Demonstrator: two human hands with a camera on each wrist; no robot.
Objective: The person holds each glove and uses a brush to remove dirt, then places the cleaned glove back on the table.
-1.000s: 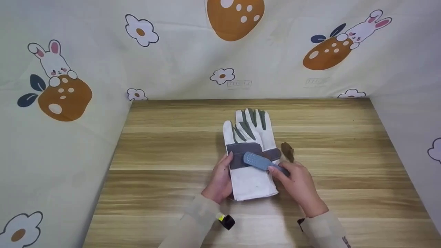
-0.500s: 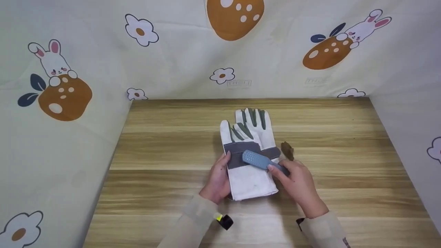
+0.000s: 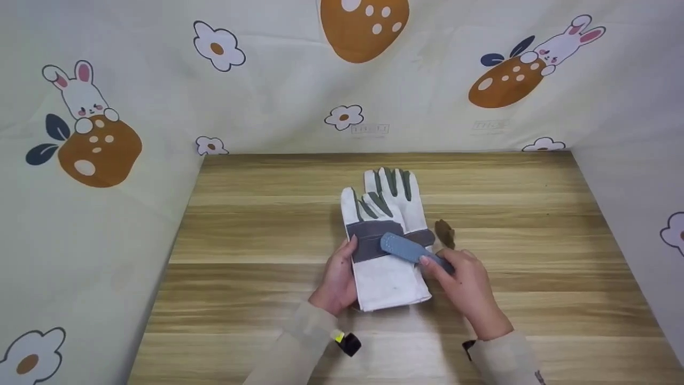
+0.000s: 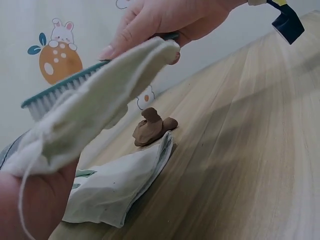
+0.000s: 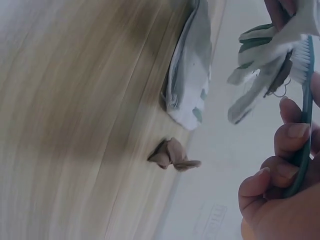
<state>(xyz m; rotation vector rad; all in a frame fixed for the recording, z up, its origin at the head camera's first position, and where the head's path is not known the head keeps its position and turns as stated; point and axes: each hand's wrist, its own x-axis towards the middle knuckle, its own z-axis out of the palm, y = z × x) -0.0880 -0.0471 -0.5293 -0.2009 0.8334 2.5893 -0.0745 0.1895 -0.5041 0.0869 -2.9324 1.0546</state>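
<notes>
Brush [image 3: 404, 248] shifted slightly toward right hand [image 3: 467, 280] since half second ago, on upper glove [image 3: 390, 283]; brushing stroke seems under way. Right fingers curled round its handle. Left hand [image 3: 337, 279] gripping upper glove above table [image 3: 240, 240], thumb on edge, other fingers mostly hidden. Second glove [image 3: 410, 211] on table, brown lump [image 3: 444, 233] near

Two gloves [image 3: 387, 283], one brush [image 3: 402, 247], apparently one lump [image 4: 149, 131]
</notes>
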